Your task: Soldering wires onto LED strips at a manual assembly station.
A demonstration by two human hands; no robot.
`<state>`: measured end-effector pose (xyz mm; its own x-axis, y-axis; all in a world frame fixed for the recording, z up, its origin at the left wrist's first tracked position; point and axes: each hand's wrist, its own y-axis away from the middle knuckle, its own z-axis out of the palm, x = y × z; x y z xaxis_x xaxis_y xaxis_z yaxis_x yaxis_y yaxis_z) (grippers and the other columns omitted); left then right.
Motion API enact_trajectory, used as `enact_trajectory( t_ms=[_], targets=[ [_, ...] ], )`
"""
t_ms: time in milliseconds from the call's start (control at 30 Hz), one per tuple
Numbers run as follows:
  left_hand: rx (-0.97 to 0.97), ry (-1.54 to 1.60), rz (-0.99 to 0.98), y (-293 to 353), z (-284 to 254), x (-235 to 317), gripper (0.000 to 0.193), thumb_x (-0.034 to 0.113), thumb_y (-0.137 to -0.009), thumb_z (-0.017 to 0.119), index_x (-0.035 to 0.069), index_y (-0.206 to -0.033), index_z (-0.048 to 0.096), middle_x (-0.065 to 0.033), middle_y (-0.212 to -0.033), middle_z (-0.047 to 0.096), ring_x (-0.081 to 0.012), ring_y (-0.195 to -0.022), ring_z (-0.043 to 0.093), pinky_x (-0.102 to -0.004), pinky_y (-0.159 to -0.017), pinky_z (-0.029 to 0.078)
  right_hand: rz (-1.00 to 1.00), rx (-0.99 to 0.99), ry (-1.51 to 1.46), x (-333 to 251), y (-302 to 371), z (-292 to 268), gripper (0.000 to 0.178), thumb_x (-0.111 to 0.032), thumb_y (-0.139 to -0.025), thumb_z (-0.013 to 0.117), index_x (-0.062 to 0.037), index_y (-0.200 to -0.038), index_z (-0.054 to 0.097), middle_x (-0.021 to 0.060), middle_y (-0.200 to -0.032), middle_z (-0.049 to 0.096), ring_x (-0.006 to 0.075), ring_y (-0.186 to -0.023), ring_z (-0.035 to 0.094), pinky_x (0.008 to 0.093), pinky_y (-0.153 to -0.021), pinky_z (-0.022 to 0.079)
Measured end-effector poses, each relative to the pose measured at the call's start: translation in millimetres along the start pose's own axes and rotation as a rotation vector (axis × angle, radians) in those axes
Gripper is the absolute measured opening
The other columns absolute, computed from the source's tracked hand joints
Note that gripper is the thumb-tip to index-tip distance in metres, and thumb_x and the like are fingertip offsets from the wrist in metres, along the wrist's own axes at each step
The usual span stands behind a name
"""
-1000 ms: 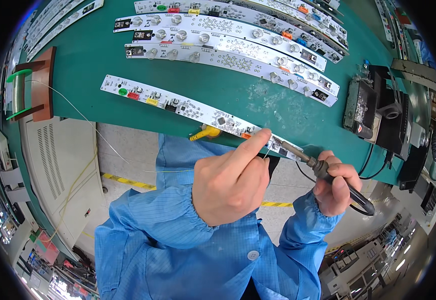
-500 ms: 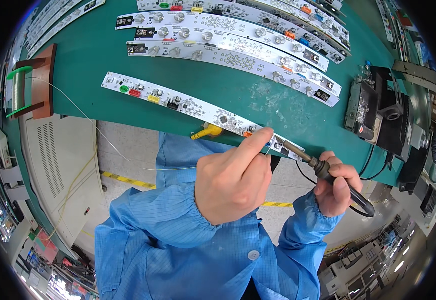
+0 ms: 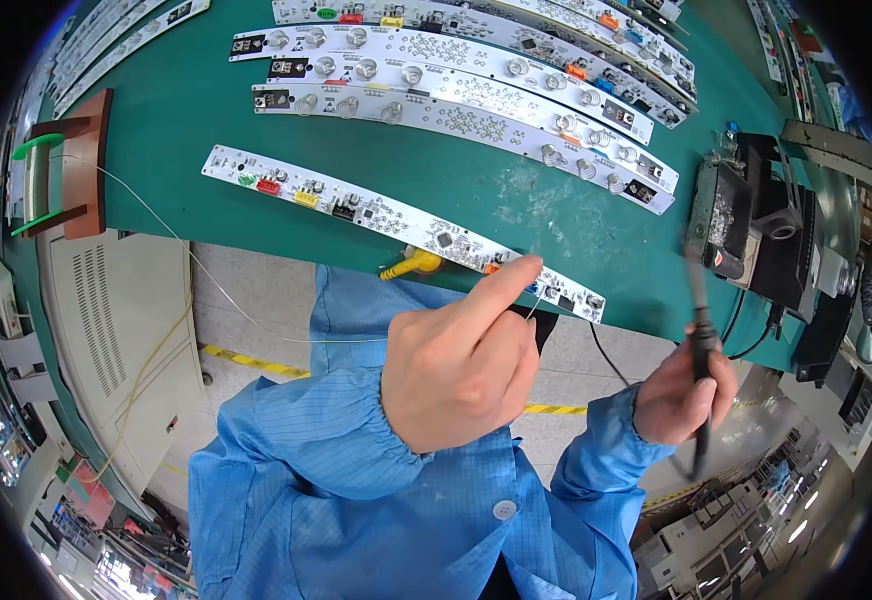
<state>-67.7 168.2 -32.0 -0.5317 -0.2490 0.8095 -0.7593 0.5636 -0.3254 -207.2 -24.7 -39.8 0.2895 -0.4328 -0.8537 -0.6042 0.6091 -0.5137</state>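
A long white circuit board (image 3: 406,228) lies slantwise near the table's front edge, with small red, yellow, black and blue connectors on it. The index finger of my left hand (image 3: 466,375) rests by the board's right part. Its other fingers are curled on thin solder wire (image 3: 226,287), whose end shows by the board. My right hand (image 3: 681,395) grips a soldering iron (image 3: 702,350), blurred by motion. The iron points up, apart from the board, its tip close to a soldering-iron stand (image 3: 724,215) with a tray of bits.
Several similar boards (image 3: 476,122) lie in rows at the back. A wooden holder (image 3: 86,165) with a green-rimmed spool (image 3: 38,185) stands at left, feeding the wire. A yellow plug-like piece (image 3: 414,263) is at the green table's (image 3: 306,210) front edge. Black cables hang at right.
My right hand has lifted the soldering iron off the board's right end and swung it right, its tip now upward near the stand. My left hand has barely shifted.
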Motion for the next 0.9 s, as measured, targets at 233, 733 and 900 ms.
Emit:
enact_trajectory(
  t_ms=[233,733,900],
  targets=[
    [-0.001,0.030,-0.001,0,-2,0,0.016,-0.006,-0.062,0.067,0.002,-0.064,0.053,-0.0161,-0.103,0.065,-0.0170,-0.051,0.060,-0.0251,-0.040,0.042,-0.068,-0.034,0.683,17,6,8,0.033,-0.007,-0.090,0.050,0.0050,-0.120,0.050,0.0239,-0.113,0.059,0.0309,-0.105,0.058,0.0430,-0.095,0.041],
    [0.002,0.007,0.007,2,-2,-1,0.016,-0.006,-0.062,0.068,0.001,-0.062,0.053,-0.0161,-0.104,0.066,-0.0177,-0.051,0.060,-0.0254,-0.041,0.043,-0.137,-0.403,0.462,7,11,46,0.068,0.013,-0.071,0.065,-0.0080,-0.130,0.037,0.0262,-0.113,0.057,0.0332,-0.097,0.060,0.0470,-0.088,0.045],
    [0.000,0.005,0.005,2,-2,-1,0.016,-0.006,-0.062,0.068,0.001,-0.062,0.054,-0.0163,-0.104,0.066,-0.0178,-0.052,0.061,-0.0254,-0.041,0.044,-0.133,-0.411,0.453,6,11,49,0.068,0.012,-0.071,0.066,-0.0082,-0.130,0.037,0.0264,-0.114,0.057,0.0328,-0.097,0.060,0.0460,-0.087,0.046]
  ],
)
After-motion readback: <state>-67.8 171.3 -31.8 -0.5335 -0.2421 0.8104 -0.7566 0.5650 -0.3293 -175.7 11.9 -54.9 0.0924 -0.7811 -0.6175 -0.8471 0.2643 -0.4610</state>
